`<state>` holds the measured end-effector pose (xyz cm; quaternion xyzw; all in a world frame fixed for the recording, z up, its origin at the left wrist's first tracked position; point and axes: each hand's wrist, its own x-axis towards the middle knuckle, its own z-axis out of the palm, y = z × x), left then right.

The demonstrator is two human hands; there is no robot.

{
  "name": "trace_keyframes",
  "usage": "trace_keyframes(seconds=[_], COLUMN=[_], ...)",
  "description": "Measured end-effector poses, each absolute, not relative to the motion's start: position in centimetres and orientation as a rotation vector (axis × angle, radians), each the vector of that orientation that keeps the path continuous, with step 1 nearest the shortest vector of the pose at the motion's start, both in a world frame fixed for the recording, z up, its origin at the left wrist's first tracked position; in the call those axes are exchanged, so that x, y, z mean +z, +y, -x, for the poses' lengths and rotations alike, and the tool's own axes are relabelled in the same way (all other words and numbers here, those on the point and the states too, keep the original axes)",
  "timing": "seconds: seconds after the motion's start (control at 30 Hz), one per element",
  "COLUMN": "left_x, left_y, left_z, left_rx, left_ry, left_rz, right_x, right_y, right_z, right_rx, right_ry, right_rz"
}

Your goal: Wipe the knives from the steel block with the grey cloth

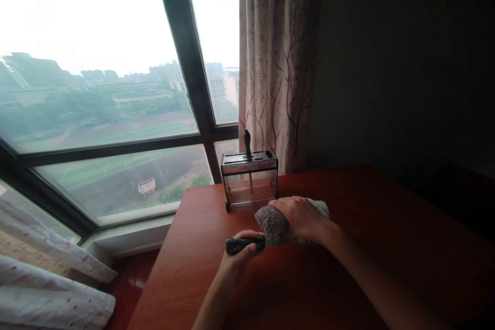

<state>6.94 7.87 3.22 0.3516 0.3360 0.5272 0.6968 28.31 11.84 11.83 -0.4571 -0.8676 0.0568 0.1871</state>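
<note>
My left hand point(243, 250) is closed around the black handle of a knife point(240, 245), held level over the table. Its blade points right and is largely hidden behind the cloth and my other hand. A fuzzy grey towel point(273, 223) is bunched under my right hand point(299, 216), whose fingers wrap over it against the blade; a paler part of the towel sticks out on the right. Just beyond my hands stands a clear-sided knife block point(250, 165) with a dark slotted top. One black-handled tool point(247, 143) is upright in it, a thin shaft showing below.
The reddish-brown wooden table point(185, 247) spreads beneath my hands, its left edge running toward the window. Behind the block hangs a patterned curtain point(278, 62). Large dark-framed windows point(189, 51) fill the left, and another curtain point(50, 294) lies low there. A dark wall is at right.
</note>
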Motion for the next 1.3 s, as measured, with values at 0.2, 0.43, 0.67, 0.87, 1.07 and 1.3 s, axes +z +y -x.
trace_keyframes(seconds=[0.2,0.43,0.67,0.87,1.07,1.3], left_x=[2.6,1.2,2.0,1.5,1.8,1.6], left_y=[8.3,9.3,9.0,9.5,9.0,8.8], left_z=[-7.0,-7.0,-7.1,-6.3,-6.6,-6.9], left_rx=[1.120,1.079,1.184,1.211,1.214,1.190], left_ry=[0.714,0.820,0.794,0.811,0.788,0.763], left_rz=[-0.798,-0.924,-0.787,-0.677,-0.748,-0.783], right_x=[11.8,11.7,11.5,11.2,12.6,13.2], right_y=[11.5,11.6,11.6,11.2,10.9,11.3], right_z=[-28.4,-28.1,-27.6,-28.6,-28.2,-26.3], right_rx=[0.150,0.137,0.024,0.061,0.228,0.172], right_ry=[-2.520,-2.555,-2.493,-2.497,-2.409,-2.532], right_rz=[1.270,1.242,1.197,1.120,1.260,1.432])
